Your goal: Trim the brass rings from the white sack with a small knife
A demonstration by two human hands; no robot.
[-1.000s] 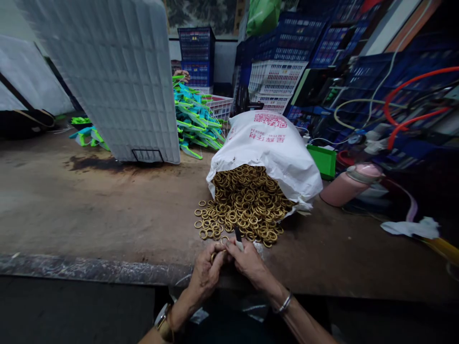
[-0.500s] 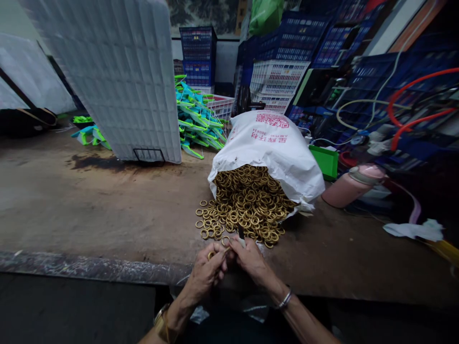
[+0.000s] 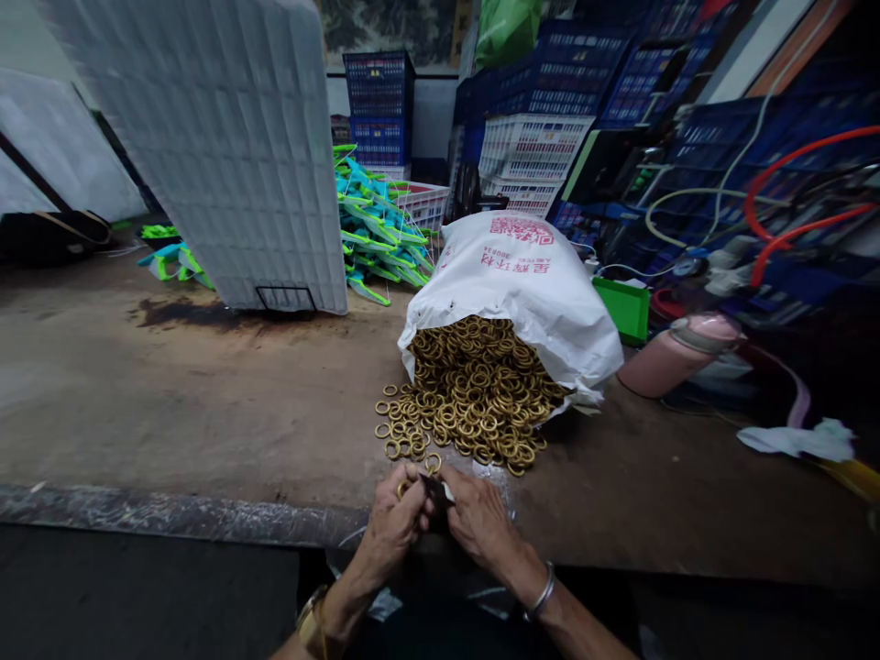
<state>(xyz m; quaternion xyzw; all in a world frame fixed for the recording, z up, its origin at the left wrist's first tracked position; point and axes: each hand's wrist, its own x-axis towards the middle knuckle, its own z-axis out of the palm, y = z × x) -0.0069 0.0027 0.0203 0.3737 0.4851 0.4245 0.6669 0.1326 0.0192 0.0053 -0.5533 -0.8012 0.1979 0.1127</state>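
My left hand (image 3: 393, 524) is closed, pinching a brass ring (image 3: 402, 488) at the near edge of the workbench (image 3: 171, 403). My right hand (image 3: 482, 522) is closed on a small dark tool with a pale end (image 3: 438, 491), laid across towards the ring. Both hands touch at the fingertips. Just beyond them lies a heap of brass rings (image 3: 474, 390) spilling from an open white sack (image 3: 522, 275) with red print.
A tall white plastic grid panel (image 3: 226, 156) stands at the back left. Green and blue plastic pieces (image 3: 375, 234) are piled behind it. Blue and white crates (image 3: 529, 137) are stacked at the back. A pink flask (image 3: 677, 353), a green box (image 3: 622, 307) and hoses lie right.
The dark tool in my right hand has tipped from upright to lying across towards the ring. Both hands have drawn slightly nearer to me.
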